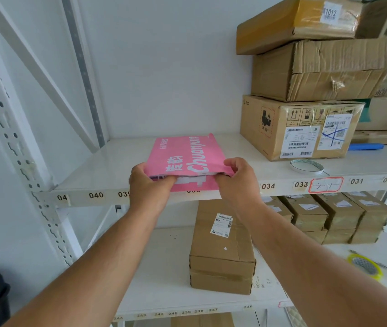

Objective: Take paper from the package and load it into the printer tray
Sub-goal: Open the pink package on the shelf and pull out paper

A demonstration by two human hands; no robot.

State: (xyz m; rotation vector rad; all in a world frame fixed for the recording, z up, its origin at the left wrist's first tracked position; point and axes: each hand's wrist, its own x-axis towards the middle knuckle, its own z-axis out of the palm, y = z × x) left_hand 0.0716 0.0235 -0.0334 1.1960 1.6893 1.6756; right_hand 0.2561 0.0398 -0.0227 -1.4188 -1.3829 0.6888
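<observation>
From my seat the white metal shelving (107, 161) filled most of the frame, its perforated upright running down the left side and numbered labels along the front edges of both shelves. At the upper right stood a stack of three cardboard boxes (315, 74), the bottom one (298, 128) carrying shipping labels and handling symbols; it sat just to the right of the package and well clear of it. On the lower shelf, below centre, I saw a long taped carton (220, 246) lying end-on, and to its right a row of smaller brown cartons (329, 215). Nothing stood between the hands and the package. The pink paper package (185, 156) lay flat at the front of the upper shelf in the middle of the frame, its near end reaching the shelf lip and its open flap hanging over the edge, with white sheets showing inside. My left hand (148, 182) pinched the near left corner of the wrapper, fingers curled closed on it. My right hand (237, 178) gripped the near right corner the same way, thumb beneath and fingers over the top. Smaller still, a roll of clear tape (306, 166) lay on the upper shelf right of the package, and a yellow-rimmed tape roll (365, 265) sat at the lower right.
</observation>
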